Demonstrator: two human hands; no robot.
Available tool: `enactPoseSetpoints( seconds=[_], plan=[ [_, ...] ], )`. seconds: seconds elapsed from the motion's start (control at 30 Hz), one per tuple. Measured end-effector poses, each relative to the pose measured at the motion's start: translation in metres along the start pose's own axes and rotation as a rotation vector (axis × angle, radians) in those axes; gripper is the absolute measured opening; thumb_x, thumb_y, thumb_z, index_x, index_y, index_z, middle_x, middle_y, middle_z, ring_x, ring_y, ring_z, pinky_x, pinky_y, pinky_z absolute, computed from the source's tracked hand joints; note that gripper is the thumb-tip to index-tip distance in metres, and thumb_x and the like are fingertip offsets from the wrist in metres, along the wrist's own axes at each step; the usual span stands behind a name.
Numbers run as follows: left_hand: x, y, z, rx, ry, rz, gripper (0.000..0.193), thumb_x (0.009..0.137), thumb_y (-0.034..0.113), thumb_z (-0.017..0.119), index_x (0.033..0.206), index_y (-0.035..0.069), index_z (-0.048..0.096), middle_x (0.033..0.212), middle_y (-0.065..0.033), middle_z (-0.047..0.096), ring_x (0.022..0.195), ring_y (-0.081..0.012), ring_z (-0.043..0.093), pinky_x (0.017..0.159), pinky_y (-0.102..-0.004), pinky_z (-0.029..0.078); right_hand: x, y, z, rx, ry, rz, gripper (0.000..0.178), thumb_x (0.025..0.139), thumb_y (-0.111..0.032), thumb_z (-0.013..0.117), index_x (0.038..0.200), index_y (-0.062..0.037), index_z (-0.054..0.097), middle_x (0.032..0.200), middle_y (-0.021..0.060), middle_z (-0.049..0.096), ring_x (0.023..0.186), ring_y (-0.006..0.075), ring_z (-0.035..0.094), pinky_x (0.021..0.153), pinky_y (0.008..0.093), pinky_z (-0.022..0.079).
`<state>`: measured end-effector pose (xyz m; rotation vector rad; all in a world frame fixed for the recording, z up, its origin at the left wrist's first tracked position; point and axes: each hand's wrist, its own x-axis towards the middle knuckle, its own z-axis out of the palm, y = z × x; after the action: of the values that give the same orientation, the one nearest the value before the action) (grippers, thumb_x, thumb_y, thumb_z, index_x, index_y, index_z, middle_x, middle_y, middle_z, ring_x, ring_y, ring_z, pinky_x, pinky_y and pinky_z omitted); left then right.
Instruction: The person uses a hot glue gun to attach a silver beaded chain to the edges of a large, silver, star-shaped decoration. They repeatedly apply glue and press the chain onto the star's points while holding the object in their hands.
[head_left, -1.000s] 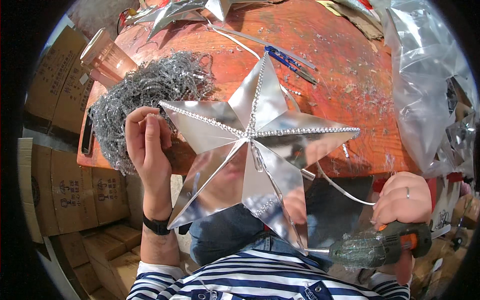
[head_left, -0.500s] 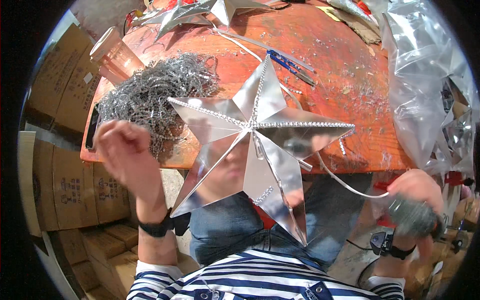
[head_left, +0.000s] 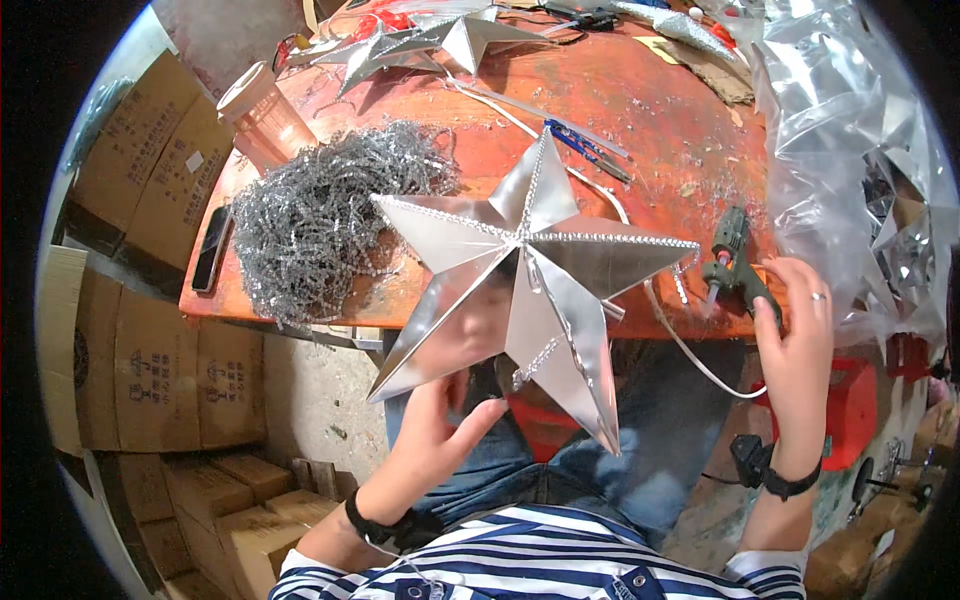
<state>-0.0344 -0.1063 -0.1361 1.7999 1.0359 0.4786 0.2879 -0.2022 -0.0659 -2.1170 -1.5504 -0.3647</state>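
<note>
The silver mirror-faced five-pointed star (head_left: 530, 290) lay over the near edge of the orange-red wooden desk (head_left: 680, 120), its lower points jutting out above the person's lap, probably so the unbeaded ridges sat within easy reach. The left hand (head_left: 440, 435) was under it, thumb spread wide and fingers passing behind the metal; whether they gripped or merely steadied the star could not be told. The right hand (head_left: 800, 320) was half open at the desk's right edge, fingers curved around the handle end of the dark green glue gun (head_left: 733, 240) without closing on it; any light contact was unclear. The gun lay with its handle toward that hand, presumably for convenience. The tangled heap of silver bead strands (head_left: 330, 215) sat left of the star, likely kept there to be near yet clear of the gun's nozzle.
</note>
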Motion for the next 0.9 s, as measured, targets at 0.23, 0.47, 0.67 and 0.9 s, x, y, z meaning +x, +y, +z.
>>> enactPoseSetpoints(
  seconds=[0.23, 0.47, 0.67, 0.9],
  plan=[
    [0.01, -0.011, 0.02, -0.322, -0.054, 0.166, 0.041, 0.089, 0.009, 0.059, 0.125, -0.001, 0.042, 0.127, -0.0133, 0.048, 0.12, -0.0227, 0.045, 0.105, -0.0352, 0.031, -0.031, -0.045, -0.044, 0.066, 0.166, -0.358, 0.019, 0.083, -0.014, 0.06, 0.1, -0.0057, 0.063, 0.096, 0.0121, 0.062, 0.084, 0.0294, 0.057, 0.076, 0.0418, 0.045],
    [0.017, -0.003, 0.046, -0.601, -0.086, 0.215, 0.028, 0.096, 0.013, 0.049, 0.121, 0.001, 0.046, 0.107, -0.0067, 0.055, 0.098, -0.0155, 0.05, 0.091, -0.0282, 0.04, -0.054, -0.078, -0.047, 0.135, 0.125, -0.641, 0.018, 0.078, -0.019, 0.065, 0.095, -0.0151, 0.063, 0.095, 0.0022, 0.061, 0.074, 0.0177, 0.051, 0.061, 0.0318, 0.04],
    [0.001, -0.059, 0.055, -0.202, -0.401, 0.033, 0.031, 0.1, 0.026, 0.043, 0.086, 0.002, 0.057, 0.073, -0.009, 0.056, 0.07, -0.0193, 0.052, 0.068, -0.033, 0.045, -0.066, -0.089, -0.04, 0.268, 0.065, -0.738, 0.018, 0.073, -0.014, 0.069, 0.09, -0.0179, 0.065, 0.09, -0.0027, 0.059, 0.075, 0.0111, 0.05, 0.058, 0.0243, 0.036],
    [-0.031, -0.031, 0.031, 0.447, -0.755, 0.164, 0.032, 0.094, 0.035, 0.049, 0.091, 0.005, 0.061, 0.08, -0.0206, 0.064, 0.077, -0.0405, 0.062, 0.064, -0.0488, 0.048, -0.08, -0.097, -0.001, 0.424, -0.17, -0.9, 0.025, 0.074, -0.018, 0.071, 0.097, -0.0114, 0.067, 0.099, 0.0037, 0.061, 0.084, 0.017, 0.057, 0.065, 0.0286, 0.049]
  ],
)
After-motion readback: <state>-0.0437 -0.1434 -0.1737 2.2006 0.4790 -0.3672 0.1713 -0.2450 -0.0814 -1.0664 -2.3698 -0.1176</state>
